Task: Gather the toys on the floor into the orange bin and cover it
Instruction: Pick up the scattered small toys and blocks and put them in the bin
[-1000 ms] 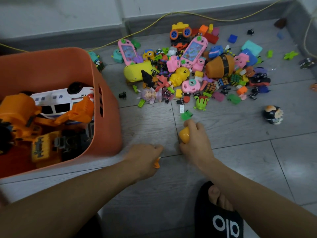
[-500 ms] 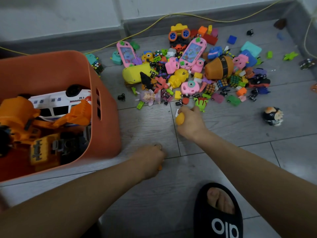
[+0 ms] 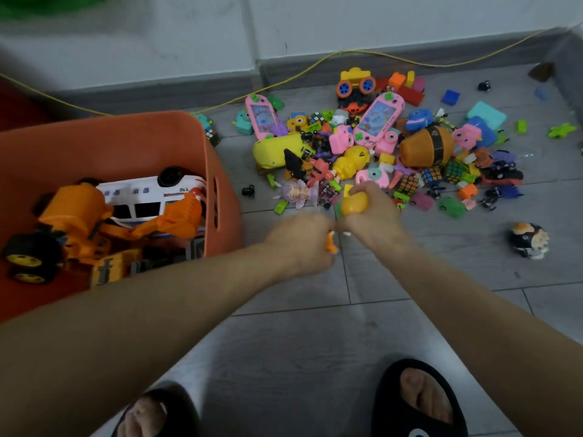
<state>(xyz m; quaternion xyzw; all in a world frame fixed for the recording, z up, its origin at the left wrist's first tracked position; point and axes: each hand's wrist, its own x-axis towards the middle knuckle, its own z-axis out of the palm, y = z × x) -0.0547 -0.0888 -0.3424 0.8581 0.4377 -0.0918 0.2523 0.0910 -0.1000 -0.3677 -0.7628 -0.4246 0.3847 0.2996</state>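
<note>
The orange bin (image 3: 220, 171) stands on the floor at the left, holding an orange digger (image 3: 104, 222) and a white toy van (image 3: 148, 197). A heap of small toys (image 3: 378, 146) lies against the wall at the centre right. My right hand (image 3: 369, 216) grips a round yellow toy (image 3: 355, 203) at the heap's near edge. My left hand (image 3: 299, 244) is curled round a small orange toy (image 3: 330, 246) just beside the right hand, both above the floor. No lid is in view.
A black and white figure (image 3: 528, 239) lies alone on the tiles at the right. A yellow cable (image 3: 315, 63) runs along the skirting. My two feet in black slippers (image 3: 416, 402) stand at the bottom edge. A small black toy (image 3: 248, 190) lies near the bin.
My right hand has moved forward to the heap's edge with the yellow toy. My left hand has lifted from the floor and come up beside it, still holding the orange toy.
</note>
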